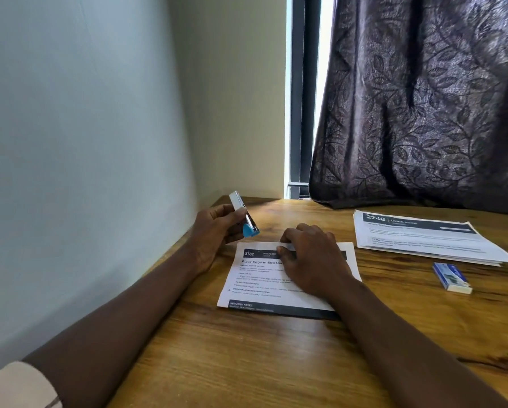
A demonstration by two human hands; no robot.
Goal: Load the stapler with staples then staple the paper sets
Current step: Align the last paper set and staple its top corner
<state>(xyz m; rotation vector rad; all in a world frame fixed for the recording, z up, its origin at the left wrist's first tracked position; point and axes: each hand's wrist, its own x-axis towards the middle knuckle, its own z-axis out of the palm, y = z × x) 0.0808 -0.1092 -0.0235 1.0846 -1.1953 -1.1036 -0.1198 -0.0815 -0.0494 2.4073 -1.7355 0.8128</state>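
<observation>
My left hand holds a small white and blue stapler in the air, above the table's left edge, its blue end pointing down toward the paper. A printed paper set headed 3782 lies flat in front of me. My right hand rests palm down on its upper part, fingers curled near the top edge. A small blue and white staple box lies on the wood to the right. A second stack of printed papers headed 2748 sits at the back right.
The wooden table meets a pale wall along its left side. A dark patterned curtain hangs over the far right edge beside a window frame.
</observation>
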